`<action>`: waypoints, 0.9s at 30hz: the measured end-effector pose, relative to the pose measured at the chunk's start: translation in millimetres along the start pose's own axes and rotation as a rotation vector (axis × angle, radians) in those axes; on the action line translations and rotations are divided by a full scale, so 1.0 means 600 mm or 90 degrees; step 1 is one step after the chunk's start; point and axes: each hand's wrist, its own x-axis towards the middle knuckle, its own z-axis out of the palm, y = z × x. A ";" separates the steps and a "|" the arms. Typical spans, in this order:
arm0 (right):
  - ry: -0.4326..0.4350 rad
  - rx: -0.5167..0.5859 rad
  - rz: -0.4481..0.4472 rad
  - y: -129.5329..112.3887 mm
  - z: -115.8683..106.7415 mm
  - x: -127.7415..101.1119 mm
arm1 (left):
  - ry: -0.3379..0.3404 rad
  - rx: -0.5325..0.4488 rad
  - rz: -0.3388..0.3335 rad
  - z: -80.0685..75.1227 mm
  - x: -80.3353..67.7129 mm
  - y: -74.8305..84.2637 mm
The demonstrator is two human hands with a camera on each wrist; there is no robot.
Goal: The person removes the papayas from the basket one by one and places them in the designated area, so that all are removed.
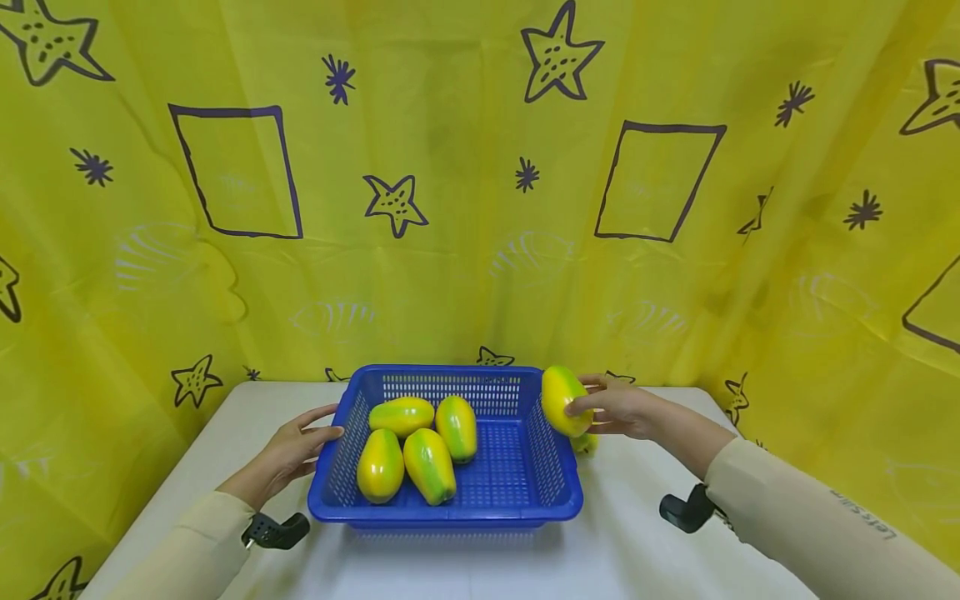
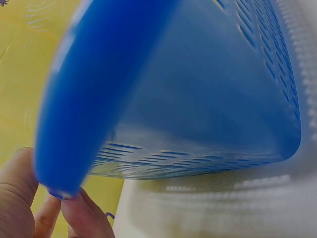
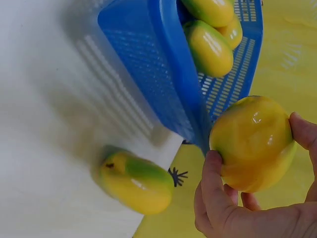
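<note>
Yellow cloth printed with dark stars and rectangles hangs behind and beside a white table [image 1: 645, 550]. Head view: a blue perforated plastic basket [image 1: 558, 487] sits near the middle of the table, toward its back edge. Four yellow-green papayas lie inside, all in the left half: two at the back, one lying crosswise [image 1: 402, 416] and one upright beside it [image 1: 457, 427], and two in front, side by side [image 1: 380, 465] [image 1: 430, 466]. The right half of the basket floor is bare. The left hand [image 1: 288, 454] rests against the basket's left rim, fingers extended, thumb near the top edge. The right hand [image 1: 626, 410] holds a fifth papaya [image 1: 562, 398] just outside the right rim, above table level, fingers wrapped around its side. A sixth papaya [image 1: 586, 444] lies on the table below that hand, mostly hidden.

Left wrist view: the basket's outer wall [image 2: 198, 99] fills the frame, blurred. Fingertips [image 2: 79, 218] touch the rim's lower edge; the thumb [image 2: 15, 188] lies beside it.

Right wrist view: the right hand [image 3: 247, 208] grips the held papaya [image 3: 252, 141], thumb on one side, fingers on the other, just beside the basket rim [image 3: 173, 74]. The loose papaya [image 3: 136, 183] lies on the table at its edge, close to the basket wall. Papayas inside the basket [image 3: 210, 47] show over the rim.
</note>
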 end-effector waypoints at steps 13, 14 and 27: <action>0.037 -0.007 0.026 0.019 -0.056 0.014 | -0.004 0.005 -0.001 -0.003 0.000 0.001; 0.041 -0.007 0.028 0.021 -0.060 0.014 | -0.005 0.005 -0.002 -0.003 0.000 0.002; 0.068 -0.008 0.043 0.054 -0.105 0.026 | -0.001 0.008 -0.005 0.000 0.002 0.000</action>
